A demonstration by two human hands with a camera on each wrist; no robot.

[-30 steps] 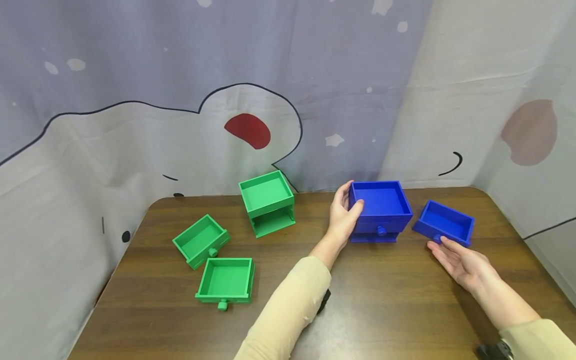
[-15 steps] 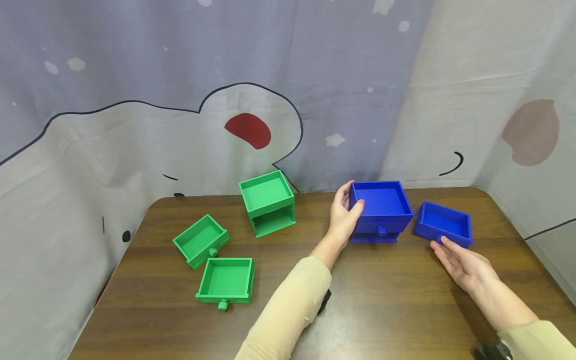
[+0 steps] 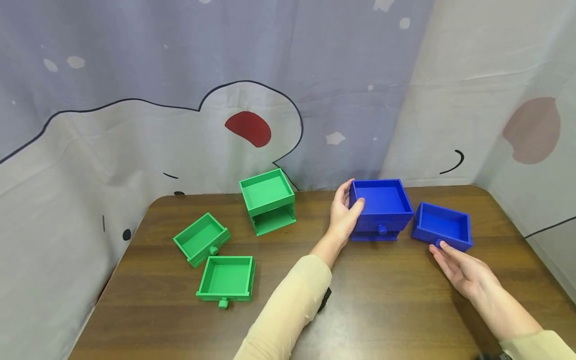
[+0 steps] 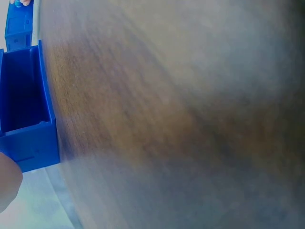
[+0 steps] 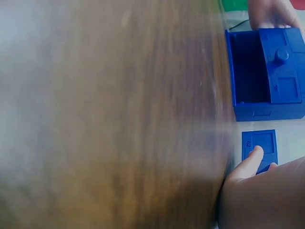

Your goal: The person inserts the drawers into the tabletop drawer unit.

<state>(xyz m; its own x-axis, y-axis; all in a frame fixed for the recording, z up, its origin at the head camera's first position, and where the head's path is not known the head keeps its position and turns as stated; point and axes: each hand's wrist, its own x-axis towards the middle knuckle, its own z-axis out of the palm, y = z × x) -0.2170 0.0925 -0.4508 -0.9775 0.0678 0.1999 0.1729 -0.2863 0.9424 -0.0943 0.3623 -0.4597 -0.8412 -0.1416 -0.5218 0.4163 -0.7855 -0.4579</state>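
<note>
My left hand [image 3: 344,216] grips the left side of a blue mini drawer cabinet [image 3: 382,197], thumb near its front top edge and fingers along the side. An upper drawer with a round knob [image 5: 281,56] sits in the cabinet, above an open lower slot [image 5: 250,67]. To the cabinet's right is a loose blue drawer [image 3: 443,225], set at an angle. My right hand [image 3: 465,270] pinches that drawer's knob between thumb and finger, palm turned upward. Only part of the thumb [image 4: 7,181] shows in the left wrist view, beside the cabinet.
Left of the blue cabinet stands a green cabinet [image 3: 267,200] with an open space under its top tray. Two loose green drawers, one angled [image 3: 200,239] and one square to me [image 3: 226,277], lie on the wooden table [image 3: 148,305]. A patterned curtain [image 3: 346,90] hangs behind.
The loose blue drawer has shifted slightly left and toward me, with my right hand at its knob. My left hand and the blue cabinet stay in place.
</note>
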